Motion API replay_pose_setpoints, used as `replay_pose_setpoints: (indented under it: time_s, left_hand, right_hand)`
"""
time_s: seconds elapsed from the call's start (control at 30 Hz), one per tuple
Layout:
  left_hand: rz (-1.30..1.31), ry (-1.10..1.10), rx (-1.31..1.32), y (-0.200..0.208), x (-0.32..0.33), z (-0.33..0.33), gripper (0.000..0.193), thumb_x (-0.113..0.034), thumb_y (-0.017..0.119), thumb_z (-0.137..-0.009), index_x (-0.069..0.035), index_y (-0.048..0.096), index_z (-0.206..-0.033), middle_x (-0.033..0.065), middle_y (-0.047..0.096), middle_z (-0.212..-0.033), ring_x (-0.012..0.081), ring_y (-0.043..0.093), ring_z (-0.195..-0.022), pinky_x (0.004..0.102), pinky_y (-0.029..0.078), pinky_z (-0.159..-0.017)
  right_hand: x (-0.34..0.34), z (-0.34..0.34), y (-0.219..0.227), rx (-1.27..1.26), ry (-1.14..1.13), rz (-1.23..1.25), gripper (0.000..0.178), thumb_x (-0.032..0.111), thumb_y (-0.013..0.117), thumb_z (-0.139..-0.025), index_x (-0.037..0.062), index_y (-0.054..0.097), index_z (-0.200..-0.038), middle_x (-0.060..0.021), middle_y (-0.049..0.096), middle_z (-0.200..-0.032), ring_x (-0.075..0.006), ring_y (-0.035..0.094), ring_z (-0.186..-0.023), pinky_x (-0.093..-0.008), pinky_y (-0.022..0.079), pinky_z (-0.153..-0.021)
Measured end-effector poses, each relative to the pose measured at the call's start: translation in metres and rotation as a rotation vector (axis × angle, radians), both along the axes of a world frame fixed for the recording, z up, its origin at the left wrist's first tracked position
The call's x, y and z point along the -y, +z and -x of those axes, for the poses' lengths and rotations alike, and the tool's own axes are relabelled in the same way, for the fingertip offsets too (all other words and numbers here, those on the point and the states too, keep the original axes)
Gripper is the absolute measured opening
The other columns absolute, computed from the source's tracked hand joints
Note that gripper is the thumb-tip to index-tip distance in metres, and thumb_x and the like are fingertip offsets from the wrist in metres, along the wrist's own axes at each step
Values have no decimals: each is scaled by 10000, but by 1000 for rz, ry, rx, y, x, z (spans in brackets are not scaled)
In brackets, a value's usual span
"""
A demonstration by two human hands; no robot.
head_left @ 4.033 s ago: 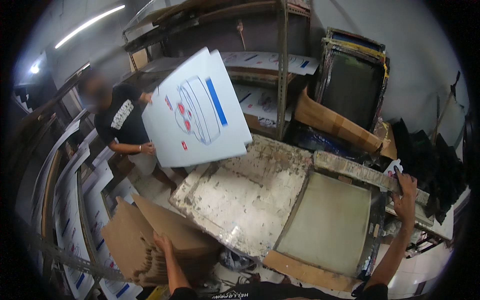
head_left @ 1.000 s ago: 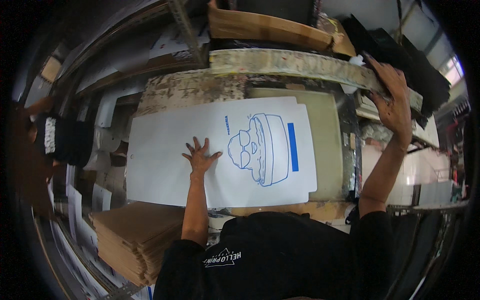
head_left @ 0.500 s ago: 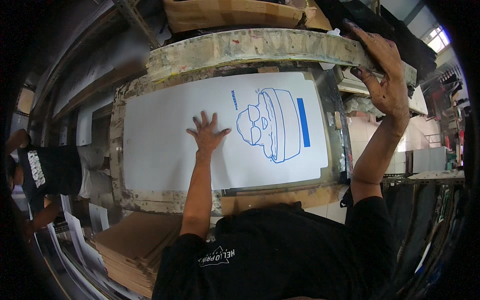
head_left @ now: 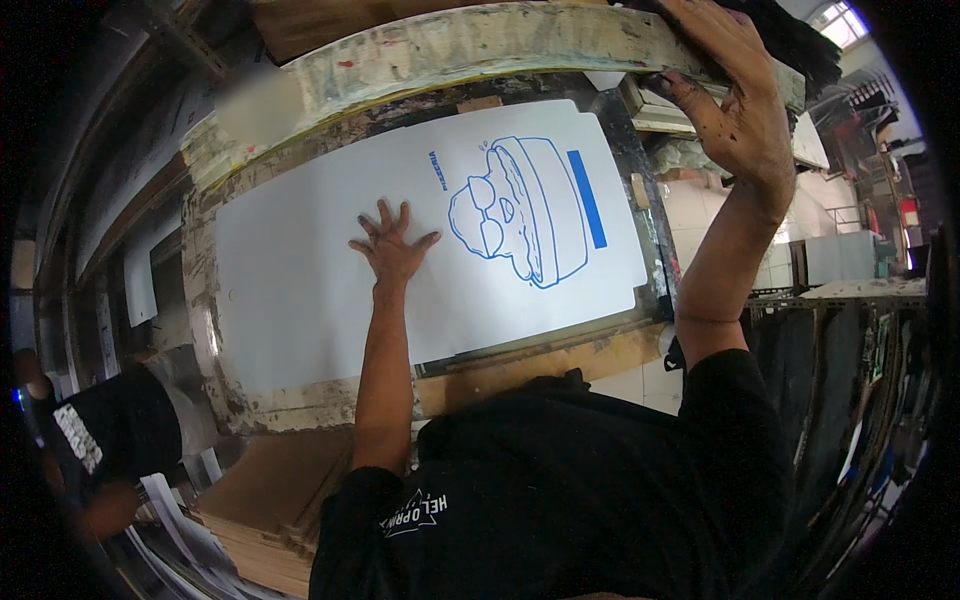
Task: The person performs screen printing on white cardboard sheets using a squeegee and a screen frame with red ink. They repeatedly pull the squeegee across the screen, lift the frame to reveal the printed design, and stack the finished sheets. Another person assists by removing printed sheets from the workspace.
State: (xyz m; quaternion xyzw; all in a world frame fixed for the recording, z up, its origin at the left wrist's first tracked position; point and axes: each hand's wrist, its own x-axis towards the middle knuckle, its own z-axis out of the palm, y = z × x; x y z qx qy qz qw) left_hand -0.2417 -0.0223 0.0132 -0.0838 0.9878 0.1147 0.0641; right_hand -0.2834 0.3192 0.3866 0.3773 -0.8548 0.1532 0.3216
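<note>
My left hand (head_left: 395,246) lies flat with its fingers spread on a large white sheet (head_left: 300,285). A blue line drawing of a figure over a bowl shape, with a solid blue bar, is printed on the sheet's right part, right of this hand. My right hand (head_left: 742,125) grips the right end of a long, paint-stained wooden frame (head_left: 500,42), its thumb below and its fingers over the top. The frame's long side stands raised along the far edge of the sheet. Dark stains mark the right hand's fingers. Beneath the sheet is a stained worktable (head_left: 203,330).
A stack of brown cardboard sheets (head_left: 270,490) stands at the near left. Another person in a black shirt (head_left: 125,425) is at the far left, beside racks of white sheets. A cardboard box (head_left: 330,22) sits behind the frame. Dark racks (head_left: 820,400) stand at the right.
The whole view has tilted and shifted. My left hand stays at the same place on the sheet, and my right hand still grips the frame's end. The other person appears lower.
</note>
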Motion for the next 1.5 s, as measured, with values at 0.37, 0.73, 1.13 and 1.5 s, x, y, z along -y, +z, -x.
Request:
replay_pose_setpoints:
  time_s: [0.37,0.73,1.13,1.5]
  left_hand:
    - [4,-46,13,-8,-21,14,890,-750,577,-769,-317,335,-1507,14,141,-1627,472,81,-1455,795,0,-1023]
    - [301,-161,-749,-100,105,-98,564,-395,517,-988,-123,385,-1464,96,375,-1515,292,315,-1412,489,203,-1186]
    - [-52,617,-396,-17,89,-273,807,-572,616,-876,-87,387,-1478,191,263,-1566,460,183,-1441,673,139,-1121]
    - [7,570,-332,-36,94,-273,948,-691,646,-778,-147,358,-1500,224,204,-1575,466,134,-1450,712,42,-1110]
  right_hand:
    - [2,-21,-16,-9,-15,-33,592,204,657,-725,-8,595,-1275,-153,668,-1094,-304,585,-973,-395,371,-890]
    - [-3,-90,-64,294,27,-176,635,194,819,-638,170,651,-1250,-88,658,-1054,-254,604,-976,-413,434,-850]
    - [-28,-174,-283,700,130,-310,614,103,770,-612,79,616,-1206,-90,563,-1094,-275,526,-1086,-409,421,-914]
    - [-24,-177,-332,721,129,-175,518,-7,684,-617,61,658,-1129,-110,580,-1048,-280,547,-1026,-404,432,-871]
